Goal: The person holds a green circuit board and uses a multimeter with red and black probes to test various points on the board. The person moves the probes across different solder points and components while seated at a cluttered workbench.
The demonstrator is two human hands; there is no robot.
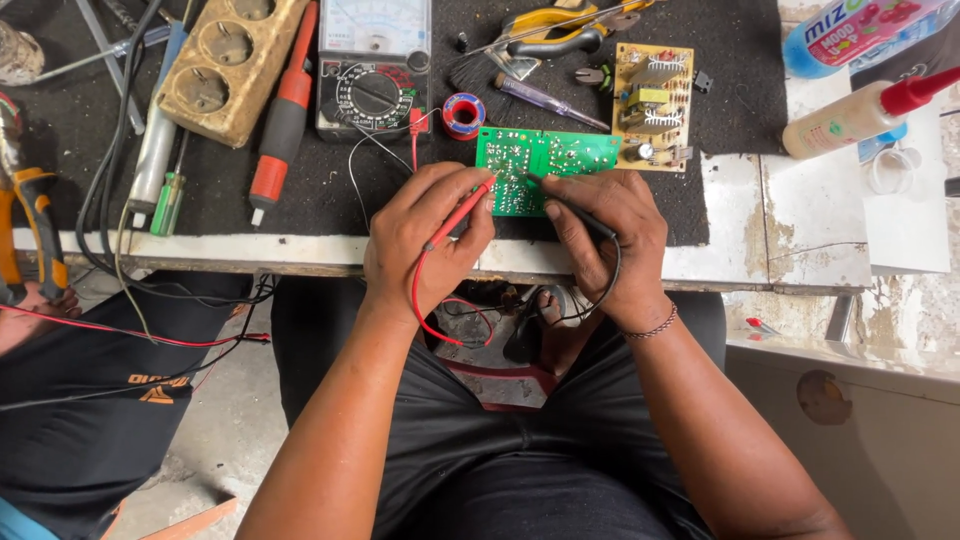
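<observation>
Both forearms reach up from the lap over the near edge of the tabletop (820,260), wrists bent and knuckles turned upward. The left hand (425,240) is curled, its fingers pinching a red probe (462,212) like a pen, the tip angled up and to the right onto the green circuit board (545,165). The right hand (605,235), a thin bracelet at its wrist, is likewise curled and pinches a black probe (575,212) whose tip slants up and left onto the same board. The board lies flat on a dark mat (330,200), just beyond the fingertips of both hands, the two probe tips meeting it near its lower middle. There is one green board and, touching its right end, one tan circuit board (655,105) with components facing up. One analog multimeter (375,65) sits further back to the left, with one small solder spool (464,115) beside it, one red-handled screwdriver (280,130) and one tan three-socket strip (230,65). Two bottles lie at the far right: a red-capped one (860,115) and a clear one with a blue label (865,35).
</observation>
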